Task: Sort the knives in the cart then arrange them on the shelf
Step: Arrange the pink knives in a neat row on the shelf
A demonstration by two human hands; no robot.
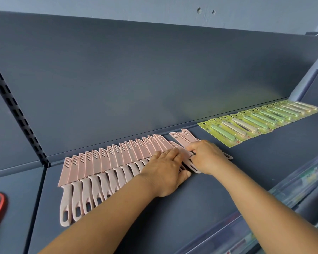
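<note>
While the left hand [165,169] lies flat on some twenty overlapping pink knives [92,173], the right hand [207,156] pinches one; about fourteen green carded packs [261,121] lie beyond, print unreadable.

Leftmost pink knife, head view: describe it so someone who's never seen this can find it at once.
On the dark blue shelf, a fanned row of pink sheathed knives runs left of the green carded packs. The leftmost pink knife ends that row, far from both hands. Unlike its neighbours, nothing overlaps it: its slotted sheath and looped handle show whole.
</note>
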